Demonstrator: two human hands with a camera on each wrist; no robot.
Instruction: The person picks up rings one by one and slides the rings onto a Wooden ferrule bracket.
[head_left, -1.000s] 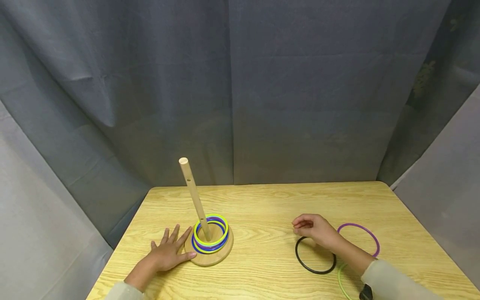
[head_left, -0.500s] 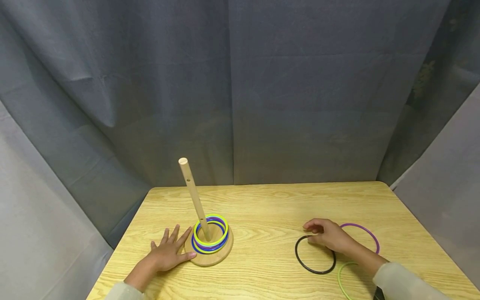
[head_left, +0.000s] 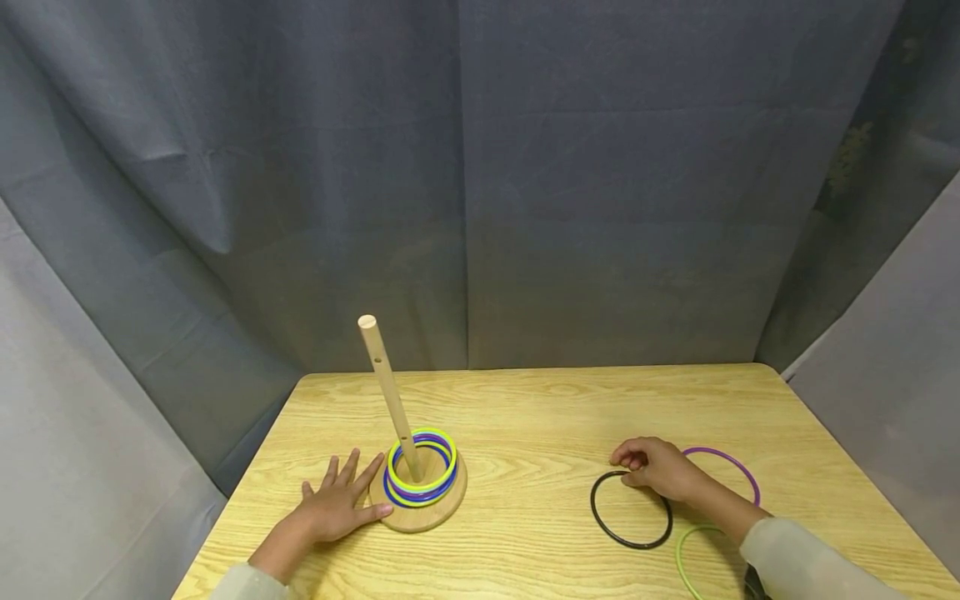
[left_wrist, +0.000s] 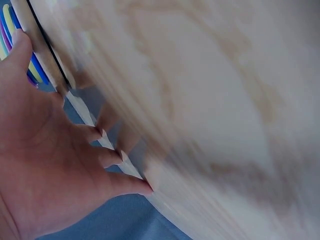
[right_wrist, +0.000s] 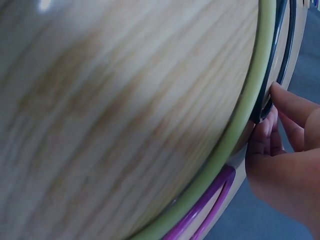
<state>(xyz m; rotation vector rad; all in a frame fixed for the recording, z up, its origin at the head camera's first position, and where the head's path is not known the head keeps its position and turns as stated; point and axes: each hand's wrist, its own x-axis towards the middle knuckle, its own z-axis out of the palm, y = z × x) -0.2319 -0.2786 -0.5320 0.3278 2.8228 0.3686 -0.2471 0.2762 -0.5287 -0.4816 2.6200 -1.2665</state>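
My right hand (head_left: 660,471) pinches the far edge of a black ring (head_left: 637,546) lying on the table. In the right wrist view, thumb and curled fingers meet at the black ring's (right_wrist: 287,50) edge. My left hand (head_left: 337,502) lies with fingers spread beside a round wooden base (head_left: 412,525), its thumb and index finger at the base's rim. A wooden pole (head_left: 390,396) rises from this base, leaning left in the head view. Around the pole's foot lies a stack of yellow, blue and purple rings (head_left: 453,467).
A purple ring (head_left: 738,467) lies right of my right hand, partly behind the forearm. Nearer, a light green ring (head_left: 679,558) is partly hidden by the right sleeve (head_left: 795,558). Grey curtains (head_left: 600,208) hang behind the wooden table (head_left: 525,550) and along its sides.
My right hand has shifted right and lowered to the black ring's far edge, thumb and fingers closing at it. The left hand and the stacked rings stay where they were.
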